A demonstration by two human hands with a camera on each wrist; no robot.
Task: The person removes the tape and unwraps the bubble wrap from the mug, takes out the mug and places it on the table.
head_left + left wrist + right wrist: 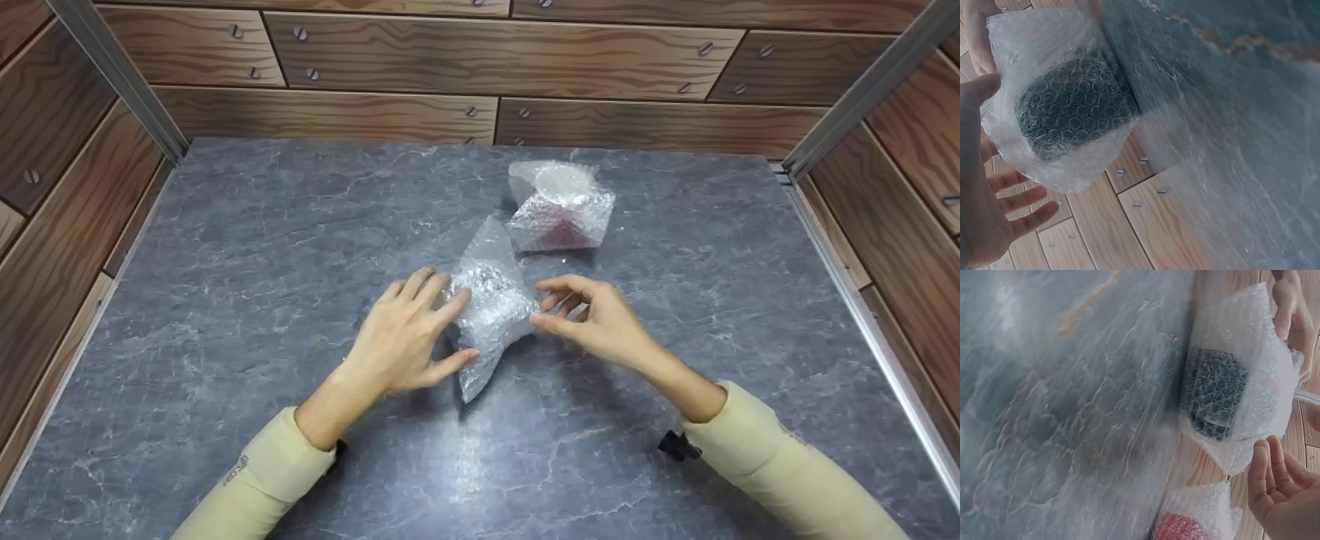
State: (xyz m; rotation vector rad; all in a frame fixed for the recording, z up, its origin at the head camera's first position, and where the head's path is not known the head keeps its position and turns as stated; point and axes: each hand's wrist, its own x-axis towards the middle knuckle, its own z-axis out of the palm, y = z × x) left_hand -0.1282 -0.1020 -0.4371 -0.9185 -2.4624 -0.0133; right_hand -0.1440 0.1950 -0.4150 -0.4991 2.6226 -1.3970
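A bubble-wrapped package (491,307) lies on the table between both hands, with pointed flaps of wrap at its far and near ends. Through the bubbles a dark item shows inside it, in the left wrist view (1075,107) and the right wrist view. My left hand (401,330) rests on the package's left side, fingers spread and thumb low on the wrap. At the package's right corner is my right hand (600,319), fingers loosely bent, with the thumb tip right at the wrap. In the right wrist view its fingertips (1266,444) meet the wrap's edge.
Just behind, to the right, stands a second bubble-wrapped package (562,206) with something red inside and a pale round top. The grey marbled table (285,225) is bordered by wood-patterned walls (495,60) and metal rails (870,352).
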